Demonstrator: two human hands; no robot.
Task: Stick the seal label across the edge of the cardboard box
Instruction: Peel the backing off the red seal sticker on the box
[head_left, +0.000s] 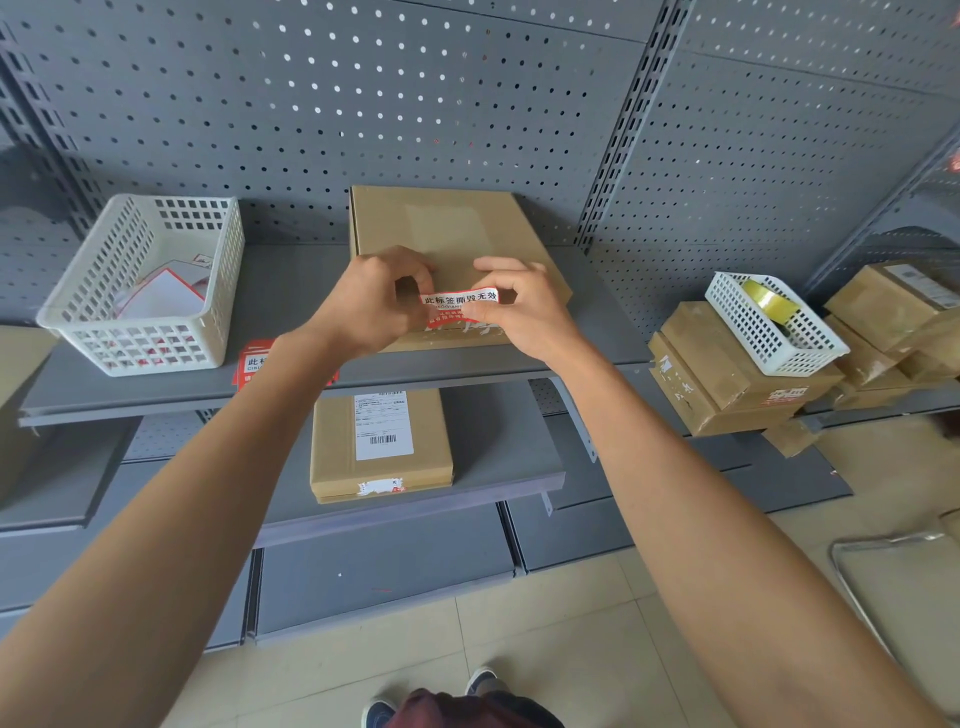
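Hands: left, right both pinching seal label | text "此标签撕毁无效" | over cardboard box

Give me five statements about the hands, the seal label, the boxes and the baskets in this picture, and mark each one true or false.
1. Both hands hold the seal label between them: the left hand and the right hand each pinch one end. True.
2. The label is over the near edge of the cardboard box on the upper shelf. True.
3. The large white basket at the left is filled with rolls of tape. False: it holds red and white label sheets.
4. The box on the lower shelf carries no labels. False: it has a white shipping label with a barcode on top.
5. The small white basket at the right holds a yellowish tape roll. True.
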